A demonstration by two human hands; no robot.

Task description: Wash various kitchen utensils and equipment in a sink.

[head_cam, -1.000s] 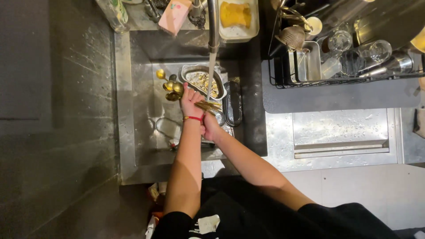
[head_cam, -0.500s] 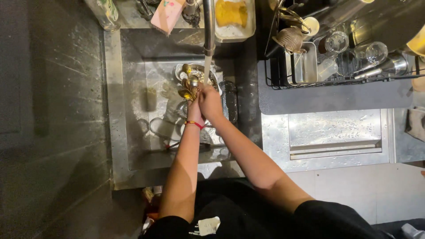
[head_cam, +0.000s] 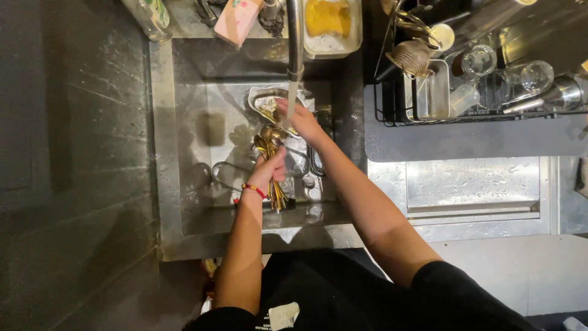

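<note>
The left hand had shifted lower in the sink, grip clenched around the gold cutlery bundle at frame centre. The right hand, its grip unclear, had risen under the tap.

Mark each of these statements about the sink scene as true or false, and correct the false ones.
1. The left hand grips a bundle of gold-coloured cutlery. True.
2. The right hand is under the faucet stream. True.
3. The dish rack sits left of the sink. False: it is to the right.
4. A red band is on the right wrist. False: it is on the left wrist.
5. The yellow sponge lies in the sink basin. False: it rests in a tray behind the sink.
</note>
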